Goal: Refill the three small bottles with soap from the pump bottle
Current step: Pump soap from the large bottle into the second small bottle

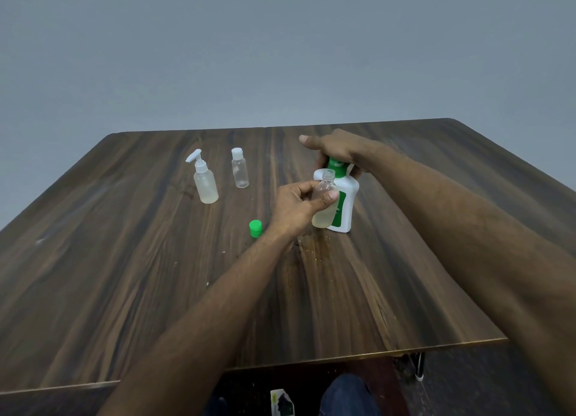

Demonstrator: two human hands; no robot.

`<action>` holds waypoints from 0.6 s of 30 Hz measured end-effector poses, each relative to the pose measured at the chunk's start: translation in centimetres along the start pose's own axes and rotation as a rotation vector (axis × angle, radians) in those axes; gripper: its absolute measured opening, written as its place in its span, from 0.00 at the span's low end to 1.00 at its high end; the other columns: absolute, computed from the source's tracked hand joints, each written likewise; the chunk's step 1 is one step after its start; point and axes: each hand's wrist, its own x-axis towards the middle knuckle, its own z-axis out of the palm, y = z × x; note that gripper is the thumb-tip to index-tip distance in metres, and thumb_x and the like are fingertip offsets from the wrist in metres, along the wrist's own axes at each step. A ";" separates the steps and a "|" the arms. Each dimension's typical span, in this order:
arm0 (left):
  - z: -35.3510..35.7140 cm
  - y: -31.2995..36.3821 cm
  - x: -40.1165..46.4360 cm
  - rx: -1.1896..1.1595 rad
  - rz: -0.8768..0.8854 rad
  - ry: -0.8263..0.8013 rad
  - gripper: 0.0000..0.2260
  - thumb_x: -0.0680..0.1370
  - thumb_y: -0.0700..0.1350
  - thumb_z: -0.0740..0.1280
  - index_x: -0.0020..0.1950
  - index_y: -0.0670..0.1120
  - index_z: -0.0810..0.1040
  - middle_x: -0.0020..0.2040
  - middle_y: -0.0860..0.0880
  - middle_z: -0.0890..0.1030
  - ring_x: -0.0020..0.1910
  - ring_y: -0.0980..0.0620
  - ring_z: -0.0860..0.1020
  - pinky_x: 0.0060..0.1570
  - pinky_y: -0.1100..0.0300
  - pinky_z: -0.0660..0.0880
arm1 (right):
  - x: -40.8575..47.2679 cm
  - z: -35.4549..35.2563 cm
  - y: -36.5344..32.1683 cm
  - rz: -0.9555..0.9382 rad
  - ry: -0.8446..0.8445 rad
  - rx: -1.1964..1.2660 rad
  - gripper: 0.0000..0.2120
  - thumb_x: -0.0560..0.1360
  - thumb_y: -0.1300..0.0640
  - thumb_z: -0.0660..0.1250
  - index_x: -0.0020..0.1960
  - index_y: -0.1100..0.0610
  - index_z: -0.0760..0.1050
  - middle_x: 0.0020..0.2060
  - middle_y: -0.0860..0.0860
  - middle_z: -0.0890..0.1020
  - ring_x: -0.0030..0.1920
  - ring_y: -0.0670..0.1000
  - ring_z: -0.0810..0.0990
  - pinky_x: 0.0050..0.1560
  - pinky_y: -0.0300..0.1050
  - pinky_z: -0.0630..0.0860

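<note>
A white pump bottle (346,205) with a green pump head and green label stands right of the table's middle. My right hand (338,149) rests on top of its pump head, fingers wrapped around it. My left hand (297,207) holds a small clear open bottle (324,213), part full of pale yellowish soap, pressed against the pump bottle with its mouth just below the nozzle. Its green cap (255,228) lies on the table to the left. A small bottle with a white pump top (205,183) and a small clear bottle with a white cap (239,169) stand further left.
The dark wood-grain table (156,275) runs to a near edge at the bottom, with my knees below it. A plain grey wall stands behind. Small specks and a shiny smear mark the tabletop near the pump bottle.
</note>
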 end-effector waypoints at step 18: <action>0.1 0.4 0.2 0.001 0.019 0.007 0.08 0.72 0.40 0.76 0.50 0.42 0.85 0.44 0.48 0.86 0.43 0.56 0.82 0.46 0.63 0.78 | -0.5 -0.3 -0.1 -0.009 -0.032 0.006 0.43 0.68 0.20 0.59 0.47 0.61 0.83 0.40 0.55 0.85 0.42 0.57 0.85 0.44 0.52 0.80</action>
